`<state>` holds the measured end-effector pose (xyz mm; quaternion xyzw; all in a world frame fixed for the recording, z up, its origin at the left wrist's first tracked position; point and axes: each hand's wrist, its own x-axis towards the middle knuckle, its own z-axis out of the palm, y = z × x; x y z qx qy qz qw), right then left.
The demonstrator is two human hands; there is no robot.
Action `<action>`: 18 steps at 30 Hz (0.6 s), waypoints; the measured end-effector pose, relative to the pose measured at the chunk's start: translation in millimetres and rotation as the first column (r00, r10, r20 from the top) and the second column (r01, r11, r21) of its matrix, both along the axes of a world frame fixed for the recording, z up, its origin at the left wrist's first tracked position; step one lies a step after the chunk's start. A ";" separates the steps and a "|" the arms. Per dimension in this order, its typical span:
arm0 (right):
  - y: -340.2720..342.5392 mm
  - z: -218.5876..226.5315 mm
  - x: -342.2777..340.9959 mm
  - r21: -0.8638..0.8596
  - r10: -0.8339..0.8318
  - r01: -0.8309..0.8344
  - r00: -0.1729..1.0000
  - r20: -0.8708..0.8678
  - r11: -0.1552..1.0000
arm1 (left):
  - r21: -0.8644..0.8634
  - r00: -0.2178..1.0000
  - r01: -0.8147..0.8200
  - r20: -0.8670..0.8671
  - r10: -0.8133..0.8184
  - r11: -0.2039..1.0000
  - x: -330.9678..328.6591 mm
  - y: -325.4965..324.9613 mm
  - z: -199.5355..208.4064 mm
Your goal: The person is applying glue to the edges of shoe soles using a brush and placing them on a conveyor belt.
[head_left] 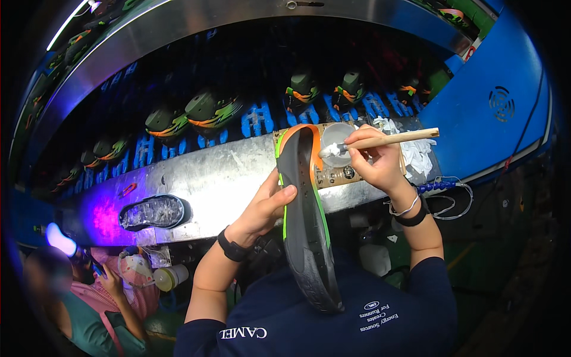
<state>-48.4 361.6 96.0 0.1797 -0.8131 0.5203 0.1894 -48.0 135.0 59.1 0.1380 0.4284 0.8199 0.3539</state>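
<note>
My left hand grips a long black shoe sole by its left edge, thumb laid on top. Orange and bright green trim runs along the sole's rim, and its near end reaches close to my dark shirt. In my right hand is a brush, pinched by its pale wooden handle. White matter covers the brush's bristles, which are beside the sole's orange far end and over a round whitish bowl. Brown printed cardboard lies under the bowl.
Another dark sole lies on the metal bench at left, near a small red tool. Crumpled white paper sits right of the bowl. Black shoe uppers stand on blue holders behind. A co-worker is at lower left.
</note>
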 end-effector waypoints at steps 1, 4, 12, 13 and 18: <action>0.4 -2.1 -0.6 -0.004 0.006 -0.007 0.999 -0.044 1.000 | -0.011 1.000 0.007 -0.007 -0.007 1.000 -0.4 0.1 0.9; 1.3 -3.7 -5.2 0.112 0.037 -0.013 0.976 -0.216 0.994 | -0.014 0.999 0.000 -0.038 0.000 1.000 -0.9 1.6 0.8; -5.1 -9.9 5.0 0.081 0.160 -0.149 0.975 -0.152 0.986 | -0.030 0.998 0.040 -0.052 -0.042 0.999 -8.6 -2.0 -6.8; -6.6 -10.1 7.4 0.058 0.199 -0.192 0.969 -0.148 0.980 | -0.030 0.997 0.040 -0.057 -0.042 0.999 -10.3 -2.2 -7.0; -9.2 -2.4 19.8 0.049 0.264 -0.262 0.963 -0.051 0.964 | -0.075 0.993 0.042 -0.103 -0.049 0.996 -19.7 -4.7 -2.6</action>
